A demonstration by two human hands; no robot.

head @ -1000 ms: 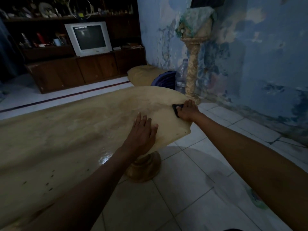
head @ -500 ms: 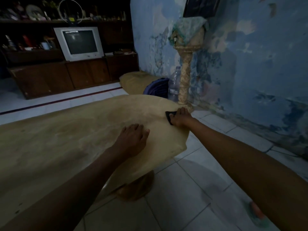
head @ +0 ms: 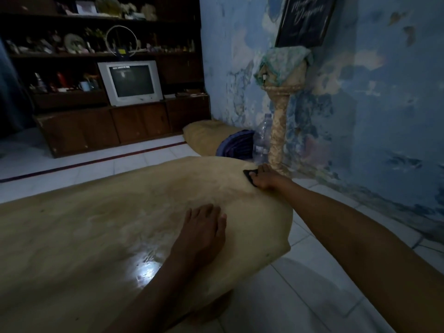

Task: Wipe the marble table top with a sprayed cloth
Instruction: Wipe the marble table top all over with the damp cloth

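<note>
pressing cloth (head: 249, 177) on table (head: 96, 224) — right hand (head: 265, 177)

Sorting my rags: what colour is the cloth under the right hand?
Black or very dark cloth, seen in the dim head view.

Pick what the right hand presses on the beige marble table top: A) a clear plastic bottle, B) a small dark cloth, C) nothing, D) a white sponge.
B: the right hand presses a small dark cloth onto the beige marble table top near its far edge.
</note>
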